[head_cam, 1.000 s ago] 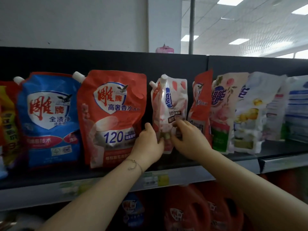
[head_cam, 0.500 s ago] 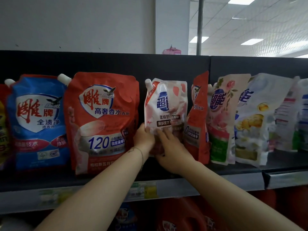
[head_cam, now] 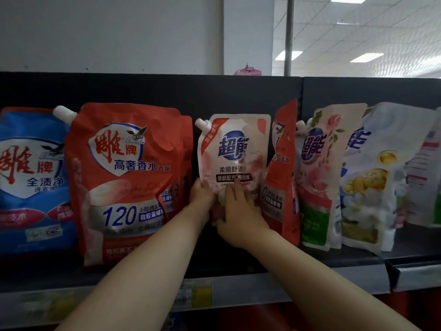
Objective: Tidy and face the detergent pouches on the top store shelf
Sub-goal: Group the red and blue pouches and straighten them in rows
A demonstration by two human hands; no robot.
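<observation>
Both left hand [head_cam: 202, 197] and right hand [head_cam: 238, 216] fingers curled on pink pouch [head_cam: 235, 149], low down.

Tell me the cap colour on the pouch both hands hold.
The pouch cap is white; head view shows it.

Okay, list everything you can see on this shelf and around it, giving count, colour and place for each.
blue pouch: 1, blue, far left
big red pouch: 1, red, left of centre, with another red edge behind it
pink pouch: 1, white and pink, centre, facing front
side-on red pouch: 1, red, just right of the pink pouch
floral pouch: 1, pink and green, right of centre
yellow-print pouch: 1, white and yellow, right
end pouch: 1, white, far right
shelf: 1, black, under the pouches
price tags: a few, yellow-green, front rail, blurred
left hand: 1, grips the pink pouch's lower left edge
right hand: 1, holds its lower front
</observation>
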